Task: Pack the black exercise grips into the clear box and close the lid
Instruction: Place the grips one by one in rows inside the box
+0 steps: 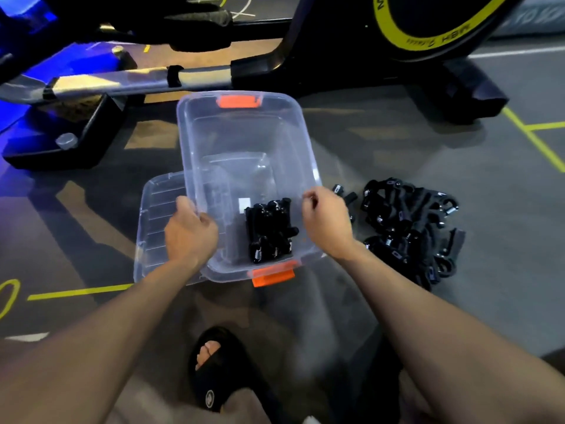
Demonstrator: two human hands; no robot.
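My left hand (pixel 190 231) curls over the clear box's (pixel 244 139) 9 o'clock rim; my right hand (pixel 327 220) is curled at its 3 o'clock rim, though I cannot tell whether it grips. Inside, at 5 o'clock, lies a cluster of black exercise grips (pixel 270 229). The remaining pile (pixel 409 228) sits on the floor at the box's 3 o'clock. The lid (pixel 159 228) lies under the box's 8 o'clock side.

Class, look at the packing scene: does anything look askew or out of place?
Yes. The clear box sits skewed, partly on top of its lid, which lies on the floor beneath its left side. Only a few grips are inside; most remain in a tangled pile on the floor to the right.
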